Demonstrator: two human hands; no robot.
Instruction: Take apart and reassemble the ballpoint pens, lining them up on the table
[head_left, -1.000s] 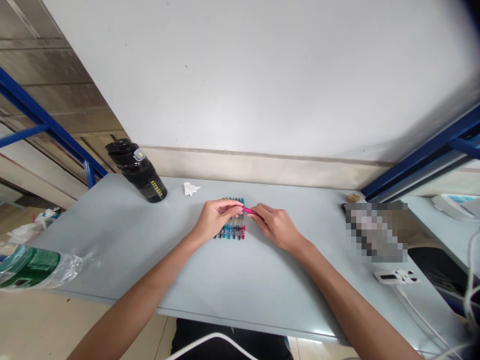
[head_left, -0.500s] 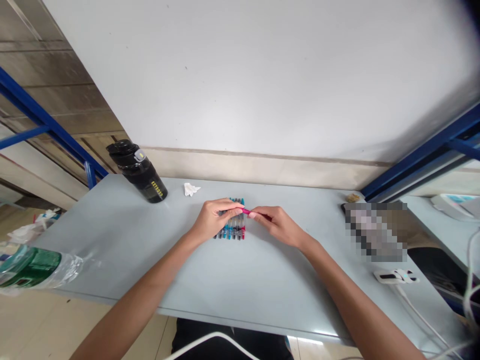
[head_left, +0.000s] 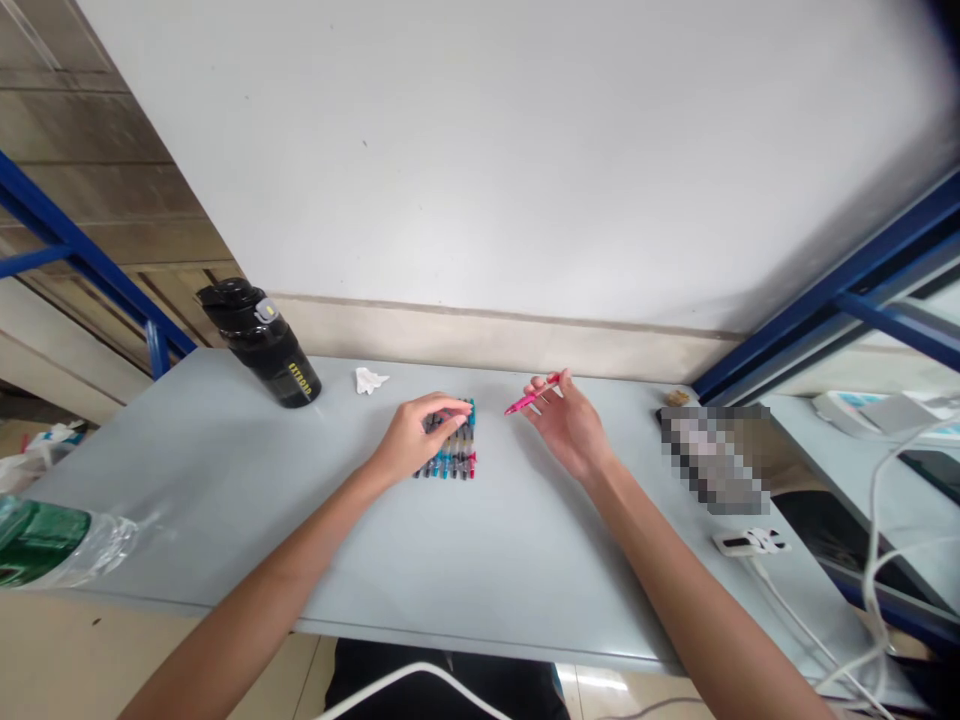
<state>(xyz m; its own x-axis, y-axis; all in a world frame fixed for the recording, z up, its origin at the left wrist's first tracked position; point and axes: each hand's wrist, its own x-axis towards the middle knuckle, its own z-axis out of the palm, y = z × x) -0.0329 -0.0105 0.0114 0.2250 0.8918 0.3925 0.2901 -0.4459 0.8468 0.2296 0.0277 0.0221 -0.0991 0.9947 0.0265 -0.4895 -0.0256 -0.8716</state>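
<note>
A pink pen (head_left: 527,402) is held at a slant in my right hand (head_left: 566,425), its dark-tipped lower end pointing left and down. The fingers of that hand are closed around its upper part, palm turned partly up. Over a row of several clear-barrelled pens (head_left: 454,465) with blue, black and pink parts hovers my left hand (head_left: 412,435). Its thumb and curved fingertips are slightly apart, and I see nothing between them. This hand hides the upper left part of the row.
A black bottle (head_left: 266,345) and a crumpled white tissue (head_left: 369,380) stand behind on the grey table (head_left: 450,560). At the left edge lies a clear bottle with a green label (head_left: 45,540). To the right are a blurred-out object (head_left: 716,460) and a white device with a cable (head_left: 750,542).
My hands have moved apart. The pink pen has left my left hand's fingers and gone right and up with my right hand. The view has shifted slightly.
</note>
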